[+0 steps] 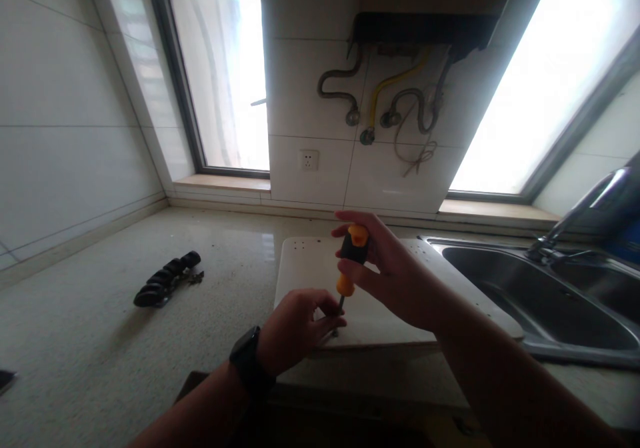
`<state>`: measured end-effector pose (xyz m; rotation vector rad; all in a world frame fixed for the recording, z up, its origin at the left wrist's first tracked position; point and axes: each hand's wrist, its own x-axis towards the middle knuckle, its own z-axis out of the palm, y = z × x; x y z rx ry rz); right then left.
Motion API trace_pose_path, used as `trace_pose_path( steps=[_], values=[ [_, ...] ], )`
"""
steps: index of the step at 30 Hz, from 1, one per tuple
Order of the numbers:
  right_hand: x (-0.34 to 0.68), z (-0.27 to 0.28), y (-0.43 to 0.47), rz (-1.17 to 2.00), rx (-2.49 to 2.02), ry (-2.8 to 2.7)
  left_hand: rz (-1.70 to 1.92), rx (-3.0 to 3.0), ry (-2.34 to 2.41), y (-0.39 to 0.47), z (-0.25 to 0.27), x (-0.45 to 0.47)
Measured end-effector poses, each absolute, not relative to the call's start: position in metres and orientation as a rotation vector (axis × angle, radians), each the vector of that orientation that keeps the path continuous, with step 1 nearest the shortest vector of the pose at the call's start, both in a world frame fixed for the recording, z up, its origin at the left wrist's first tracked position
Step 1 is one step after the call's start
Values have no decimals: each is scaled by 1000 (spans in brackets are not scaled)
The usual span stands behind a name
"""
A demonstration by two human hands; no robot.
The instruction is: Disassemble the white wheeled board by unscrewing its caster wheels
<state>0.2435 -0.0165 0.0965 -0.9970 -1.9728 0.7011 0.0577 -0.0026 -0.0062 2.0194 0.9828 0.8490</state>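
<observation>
A screwdriver (345,284) with an orange and black handle stands nearly upright over a white board (305,268). My right hand (387,261) is closed round its handle, with some fingers extended behind it. Lower down, my left hand (303,318), below a black wristwatch, pinches the shaft close to its tip. The fingertips hide the tip, so I cannot tell whether a screw is held there. A small dark piece (335,333) lies on the board just below those fingers. Several small holes mark the board's corners.
On the speckled counter (225,261) to the left lie several black curved pieces (167,279) in a row, beside small metal bits (197,277) like screws. A steel sink (500,288) with a faucet (575,215) adjoins the board's right side. Pipes hang on the back wall.
</observation>
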Motion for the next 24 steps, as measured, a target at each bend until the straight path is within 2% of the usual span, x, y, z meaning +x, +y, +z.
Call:
trace_pose_path(
  steps=[14,24],
  values=[
    [245,97,-19,658,-995,-1964,848,1982,984,-3,-9,58],
    [248,88,-12,1014,-715,-1838,669,2021,758,3,-6,49]
  ],
)
